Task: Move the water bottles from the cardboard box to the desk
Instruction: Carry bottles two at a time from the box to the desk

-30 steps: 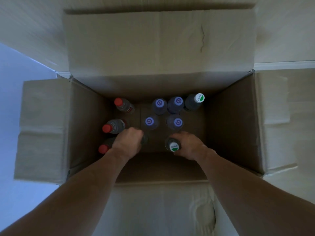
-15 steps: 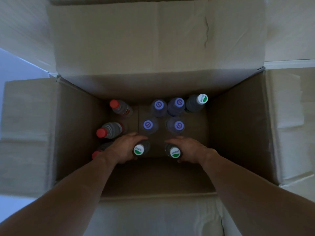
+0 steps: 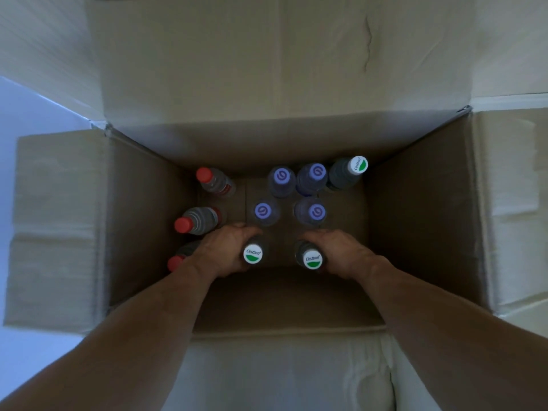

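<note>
Since the earlier frame both arms reach a little deeper into the cardboard box (image 3: 142,221), and the left hand's bottle cap, covered by that hand one second ago, now faces the camera. Left hand (image 3: 225,250) curls around the neck of a green-and-white-capped bottle (image 3: 253,254); right hand (image 3: 341,252) wraps a matching bottle (image 3: 312,258) the same way. Each grip sits high, just under the cap, probably because the deep walls leave only the tops within reach from above. The two held bottles are nearest the person, side by side with a gap between them; whether they have left the box floor cannot be told.

Beyond the hands, four purple-capped bottles (image 3: 316,212) stand upright in a square. Three red-capped bottles (image 3: 183,225) line the left wall, leaning outward; the nearest of these is half hidden by the left wrist. A third green-and-white-capped bottle (image 3: 358,165) sits in the far right corner. All flaps are folded outward, keeping the opening free for a straight lift. The desk is not in view.
</note>
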Motion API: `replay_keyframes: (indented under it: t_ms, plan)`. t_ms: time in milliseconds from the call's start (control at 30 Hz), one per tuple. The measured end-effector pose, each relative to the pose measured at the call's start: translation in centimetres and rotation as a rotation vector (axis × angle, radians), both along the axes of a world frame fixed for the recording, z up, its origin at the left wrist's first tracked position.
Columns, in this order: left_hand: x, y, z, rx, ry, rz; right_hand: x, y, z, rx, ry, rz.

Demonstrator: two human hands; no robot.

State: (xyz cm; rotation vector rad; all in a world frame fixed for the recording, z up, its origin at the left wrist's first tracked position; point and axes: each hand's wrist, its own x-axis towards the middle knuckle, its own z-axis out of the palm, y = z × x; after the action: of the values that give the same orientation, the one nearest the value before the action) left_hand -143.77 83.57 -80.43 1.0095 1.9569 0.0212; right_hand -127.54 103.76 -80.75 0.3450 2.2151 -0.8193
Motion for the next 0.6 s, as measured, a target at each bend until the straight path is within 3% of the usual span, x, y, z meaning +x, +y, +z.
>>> replay_keyframes:
  t_ms: [367,600]
  plan:
    - [-0.7,2.9,12.9,0.212,-0.064,0.231,-0.8,2.6,11.6,-0.036,0.064,-0.171]
    - [-2.5,5.1,20.2,0.237,-0.078,0.350,-1.7,5.5,18.7,-0.312,0.039,-0.544]
